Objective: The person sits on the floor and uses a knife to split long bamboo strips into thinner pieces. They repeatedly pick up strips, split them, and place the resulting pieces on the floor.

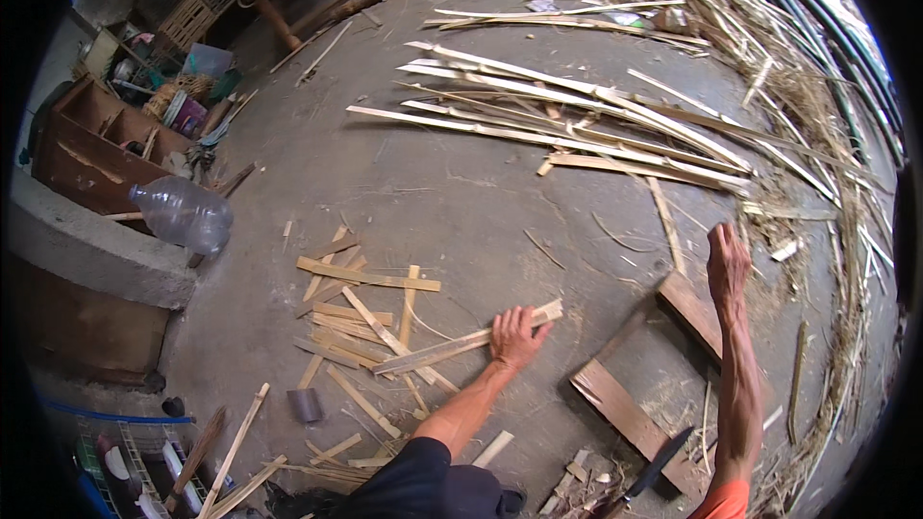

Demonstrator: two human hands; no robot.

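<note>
A clear bottle (187, 214) rests near the left edge of the floor (288, 163), cut bamboo pieces (370, 279) scattered to its right. The left hand (517, 336) grips bamboo strips (437, 352); the right hand (730, 264), nearer the right edge, curls beside a wooden board (690, 312), its contents impossible to tell.

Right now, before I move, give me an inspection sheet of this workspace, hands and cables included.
Surface: gray floor, scattered with shavings.
Work pieces: held bamboo piece; short strips loosely piled around its far-left end; long strips laid out farther ahead.
Clutter: dark blade by a brown board, lower right; heaped offcuts along the right side.
Hands: left hand closed on the bamboo piece; right hand raised, grip unclear.
Cables: none I can confirm; dark tubes upper right.
Surroundings: wooden shelf box and clear plastic bottle at left.
</note>
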